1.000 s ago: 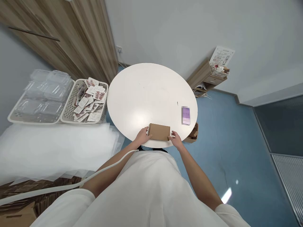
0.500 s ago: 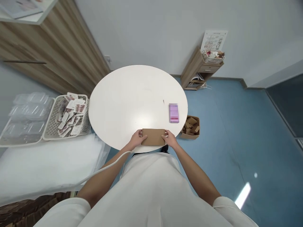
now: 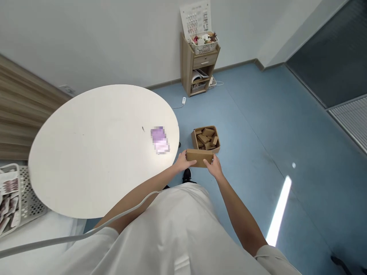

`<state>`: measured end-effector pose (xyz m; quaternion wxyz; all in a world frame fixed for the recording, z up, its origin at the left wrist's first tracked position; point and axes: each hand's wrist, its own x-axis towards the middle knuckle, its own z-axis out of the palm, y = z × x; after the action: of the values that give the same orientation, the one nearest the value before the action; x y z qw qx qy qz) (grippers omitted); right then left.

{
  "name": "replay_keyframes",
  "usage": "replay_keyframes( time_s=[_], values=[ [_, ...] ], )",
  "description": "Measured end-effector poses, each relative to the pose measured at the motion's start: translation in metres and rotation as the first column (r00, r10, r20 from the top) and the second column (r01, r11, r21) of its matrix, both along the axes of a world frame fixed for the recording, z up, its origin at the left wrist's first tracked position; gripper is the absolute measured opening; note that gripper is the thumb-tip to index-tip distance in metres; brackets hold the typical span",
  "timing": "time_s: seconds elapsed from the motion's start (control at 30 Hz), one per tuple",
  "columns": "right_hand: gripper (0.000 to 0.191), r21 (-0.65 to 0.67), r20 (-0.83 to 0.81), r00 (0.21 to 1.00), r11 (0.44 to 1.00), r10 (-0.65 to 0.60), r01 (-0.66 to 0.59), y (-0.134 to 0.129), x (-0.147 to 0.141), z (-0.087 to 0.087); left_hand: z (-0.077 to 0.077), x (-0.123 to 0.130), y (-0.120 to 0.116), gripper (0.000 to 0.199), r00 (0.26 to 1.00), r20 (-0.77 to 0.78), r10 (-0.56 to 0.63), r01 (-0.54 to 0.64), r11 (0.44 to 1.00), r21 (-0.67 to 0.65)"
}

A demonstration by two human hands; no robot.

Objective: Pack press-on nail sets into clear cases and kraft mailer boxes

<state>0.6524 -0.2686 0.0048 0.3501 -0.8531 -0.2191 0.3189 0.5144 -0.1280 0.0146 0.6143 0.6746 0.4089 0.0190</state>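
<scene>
A small brown cardboard box (image 3: 199,158) is held level between both of my hands, off the right edge of the white oval table (image 3: 94,152). My left hand (image 3: 184,161) grips its left end, thumb on the near face. At the other end my right hand (image 3: 213,166) is closed on it the same way. Just beyond the held box, an open carton (image 3: 218,147) on the floor contains several small brown boxes (image 3: 204,138). A purple and pink pixelated item (image 3: 160,140) lies on the table near its right edge.
A wooden cabinet (image 3: 187,65) with a white basket (image 3: 205,47) on top stands against the wall. At the far left is a perforated basket (image 3: 27,191) of printed cards. A white cable (image 3: 129,211) crosses my left arm. A black shoe (image 3: 187,174) shows below the held box.
My view and body have turned right. Both hands have carried the brown box from over the table's near edge to beside the table, close to the floor carton.
</scene>
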Motion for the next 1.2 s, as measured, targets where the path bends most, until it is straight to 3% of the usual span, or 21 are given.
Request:
replay_keyframes(
  time_s=[0.13,0.2,0.27,0.37,0.47,0.57,0.7,0.8,0.9,1.03,1.2],
  values=[
    [0.085,0.062,0.015,0.997,0.995,-0.080,0.079,-0.003,0.050,-0.003,0.002,0.062,0.000,0.074,0.974,0.203,-0.097,0.104,0.994,-0.023],
    [0.096,0.006,0.020,0.995,0.995,-0.103,0.103,-0.006,0.067,-0.006,0.003,0.080,0.002,0.082,0.977,0.149,-0.150,0.149,0.989,0.018],
    [0.102,-0.099,0.017,0.992,0.987,-0.129,0.130,-0.013,0.073,-0.011,0.003,0.086,0.003,0.090,0.983,0.022,-0.181,0.180,0.983,0.035],
    [0.095,-0.185,0.009,0.993,0.976,-0.119,0.118,-0.028,0.063,-0.023,-0.002,0.071,0.001,0.087,0.974,-0.054,-0.222,0.223,0.975,0.003],
    [0.084,-0.221,-0.041,0.999,0.975,-0.030,0.020,-0.045,0.037,-0.035,-0.007,0.037,-0.001,0.078,0.963,-0.060,-0.263,0.257,0.962,-0.087],
    [0.075,-0.300,-0.107,0.990,0.946,0.094,-0.122,-0.052,0.009,-0.042,-0.006,-0.004,0.002,0.072,0.973,-0.043,-0.227,0.216,0.960,-0.178],
    [0.067,-0.322,-0.147,0.950,0.895,0.276,-0.310,-0.032,-0.024,-0.038,0.000,-0.061,0.012,0.067,0.996,-0.027,-0.088,0.081,0.978,-0.193],
    [0.055,-0.185,-0.141,0.919,0.902,0.368,-0.390,0.003,-0.054,-0.025,0.008,-0.109,0.018,0.061,0.998,-0.002,0.057,-0.057,0.989,-0.136],
    [0.043,0.048,-0.086,0.893,0.897,0.442,-0.439,0.044,-0.098,-0.003,0.015,-0.167,0.017,0.054,0.975,0.048,0.217,-0.212,0.974,-0.083],
    [0.038,0.292,-0.100,0.802,0.788,0.589,-0.542,0.090,-0.177,0.026,0.023,-0.252,0.010,0.048,0.885,0.126,0.447,-0.448,0.894,-0.026],
    [0.036,0.396,-0.164,0.593,0.603,0.788,-0.692,0.123,-0.285,0.049,0.030,-0.354,-0.012,0.043,0.670,0.165,0.724,-0.733,0.680,-0.006]
  ],
)
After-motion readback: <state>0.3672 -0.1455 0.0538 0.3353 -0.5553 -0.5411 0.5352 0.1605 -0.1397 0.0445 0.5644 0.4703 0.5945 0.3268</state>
